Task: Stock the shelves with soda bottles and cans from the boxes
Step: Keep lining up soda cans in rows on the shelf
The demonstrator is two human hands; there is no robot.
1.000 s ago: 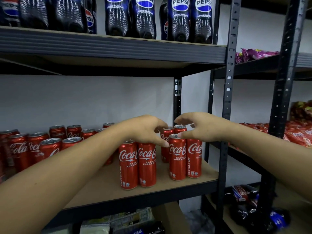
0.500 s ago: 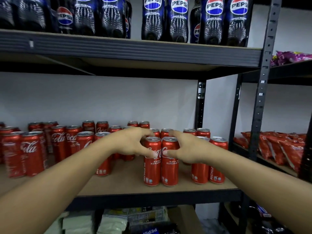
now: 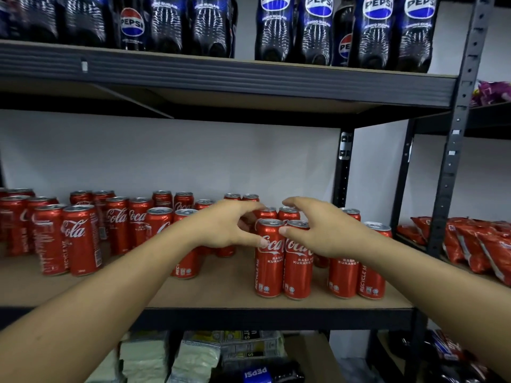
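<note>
The left hand's fingers (image 3: pixel 249 210) are spread and loosely curved, arching over the tops of the cans just left of the frame's centre. The thumb tip touches the printed face of the left front can (image 3: pixel 268 269). Whether the other fingers touch any can cannot be told. The right hand's fingers (image 3: pixel 298 203) are also spread and curved, lifted above the can tops. Its thumb tip rests at the rim of the right front can (image 3: pixel 298 275). The left hand (image 3: pixel 226 229) and right hand (image 3: pixel 326 236) face each other, close but apart.

The two front cans stand upright and touching, near the front edge of the middle shelf (image 3: pixel 221 288). More cans stand directly behind them. A further pair of cans (image 3: pixel 370 275) stands just to the right, partly behind the right forearm. A larger group of cans (image 3: pixel 80 239) fills the left of the shelf.

Pepsi bottles (image 3: pixel 312 26) line the upper shelf (image 3: pixel 249 78) across the top of the frame. Red snack bags (image 3: pixel 475 244) lie on the neighbouring rack at the right edge, with purple packs (image 3: pixel 495 92) above them. At the bottom centre sit pale bags (image 3: pixel 193 360) and a lying Pepsi bottle (image 3: pixel 262 374).
</note>
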